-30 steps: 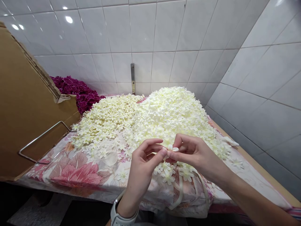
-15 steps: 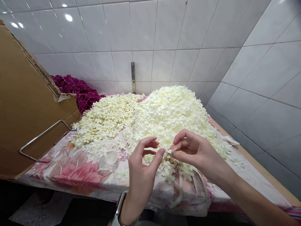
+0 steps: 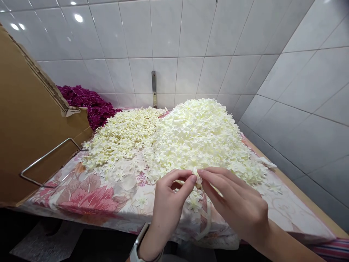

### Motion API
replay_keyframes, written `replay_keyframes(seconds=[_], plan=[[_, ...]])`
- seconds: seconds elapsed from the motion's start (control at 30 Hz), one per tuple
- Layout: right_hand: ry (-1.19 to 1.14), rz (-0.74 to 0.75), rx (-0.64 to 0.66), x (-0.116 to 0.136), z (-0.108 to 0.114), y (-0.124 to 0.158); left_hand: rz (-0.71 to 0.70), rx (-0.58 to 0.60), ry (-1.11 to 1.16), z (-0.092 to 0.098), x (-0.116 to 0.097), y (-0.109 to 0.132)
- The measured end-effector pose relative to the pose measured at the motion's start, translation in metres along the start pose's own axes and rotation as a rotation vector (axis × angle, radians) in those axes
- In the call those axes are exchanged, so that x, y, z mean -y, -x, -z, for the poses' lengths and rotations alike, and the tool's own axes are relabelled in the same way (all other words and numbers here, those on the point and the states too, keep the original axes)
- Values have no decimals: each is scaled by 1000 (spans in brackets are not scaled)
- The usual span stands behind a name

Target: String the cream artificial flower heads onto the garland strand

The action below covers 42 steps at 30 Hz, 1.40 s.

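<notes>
Just in front of the big pile of white artificial flowers [image 3: 204,127], my two hands meet at the fingertips. A small white artificial flower [image 3: 196,177] is pinched between them, mostly covered by the fingers. My left hand [image 3: 170,193] is closed with thumb and index finger on its left side. From the right, the fingers of my right hand [image 3: 240,203] press together on the same flower. Below the hands, a loose flower [image 3: 194,203] lies near a pale ribbon-like strip [image 3: 206,222] at the table's front.
A second heap of smaller cream flowers [image 3: 122,134] spreads left of the white pile. Purple flowers [image 3: 89,103] lie behind a cardboard box [image 3: 40,127] with a metal wire handle [image 3: 46,156]. A clear plastic dish [image 3: 127,180] sits on the floral tablecloth [image 3: 92,196]. Tiled walls stand behind and right.
My right hand has turned over and come in closer, its fingers now extended onto the flower. My left index finger has closed down toward the thumb, onto the flower.
</notes>
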State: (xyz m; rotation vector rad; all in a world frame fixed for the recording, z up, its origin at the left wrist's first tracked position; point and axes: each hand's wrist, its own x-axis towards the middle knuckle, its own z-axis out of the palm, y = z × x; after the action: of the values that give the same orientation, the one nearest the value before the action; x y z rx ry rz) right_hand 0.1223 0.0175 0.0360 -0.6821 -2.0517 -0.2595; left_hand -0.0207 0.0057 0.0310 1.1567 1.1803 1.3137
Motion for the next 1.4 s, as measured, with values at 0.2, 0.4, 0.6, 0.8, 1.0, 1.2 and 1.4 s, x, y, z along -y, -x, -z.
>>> replay_keyframes(seconds=[0.2,0.4,0.6,0.8,1.0,1.2,1.4], plan=[[76,2,43,2,-1,5,57,18,192,0,7,-6],[-71,46,-4,2,0,3,44,55,225,0,7,-5],[-144,-78,21,1,-2,8,76,41,173,0,7,-3],[-159,-136,87,3,1,11,83,41,216,-1,9,-4],[-237,-414,2,2,0,15,10,64,121,-1,9,-2],[-696,-987,-21,4,-2,11,-299,-19,-152,-3,13,0],[-735,-1004,51,4,2,12,-554,66,-391,0,14,1]])
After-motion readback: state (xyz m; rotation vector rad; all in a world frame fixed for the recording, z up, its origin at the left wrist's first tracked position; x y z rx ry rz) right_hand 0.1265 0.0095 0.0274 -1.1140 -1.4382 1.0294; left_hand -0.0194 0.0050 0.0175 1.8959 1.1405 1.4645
